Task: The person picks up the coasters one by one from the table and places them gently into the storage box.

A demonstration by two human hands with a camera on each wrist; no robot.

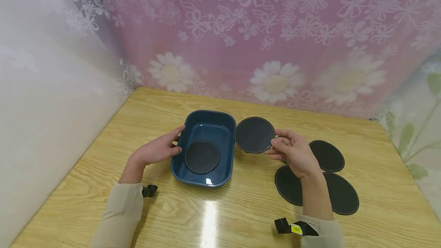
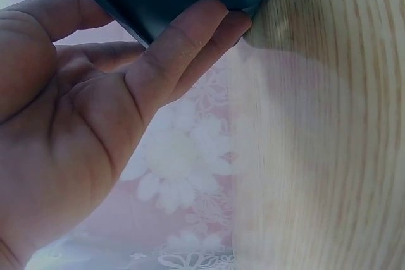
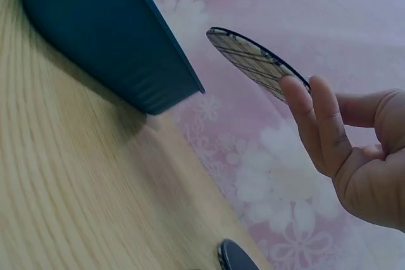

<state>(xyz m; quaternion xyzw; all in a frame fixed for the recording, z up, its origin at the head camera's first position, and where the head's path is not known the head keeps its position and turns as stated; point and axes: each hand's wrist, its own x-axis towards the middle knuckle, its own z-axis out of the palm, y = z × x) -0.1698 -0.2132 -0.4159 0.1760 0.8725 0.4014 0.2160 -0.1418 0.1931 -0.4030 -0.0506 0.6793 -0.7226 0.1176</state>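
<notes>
My right hand (image 1: 293,152) pinches a round black coaster (image 1: 254,135) with a stitched edge by its right side. In the right wrist view, the coaster's plaid, woven-looking underside (image 3: 253,64) shows, raised above the table beside the bin. A dark blue rectangular bin (image 1: 227,163) with rounded corners stands to its left. Inside, another black coaster (image 1: 201,157) lies toward the near end. At the bin's left side, my left hand (image 1: 156,149) holds the rim, thumb over the edge. In the left wrist view, its fingers (image 2: 183,45) lie against the outer wall.
More black coasters lie right of the bin: one farther back (image 1: 327,156), one partly under my right forearm (image 1: 287,186), one beside it (image 1: 342,194). Flowered pink cloth (image 1: 220,49) hangs behind the wooden table (image 1: 172,217); pale cloth (image 1: 51,106) hangs at the left.
</notes>
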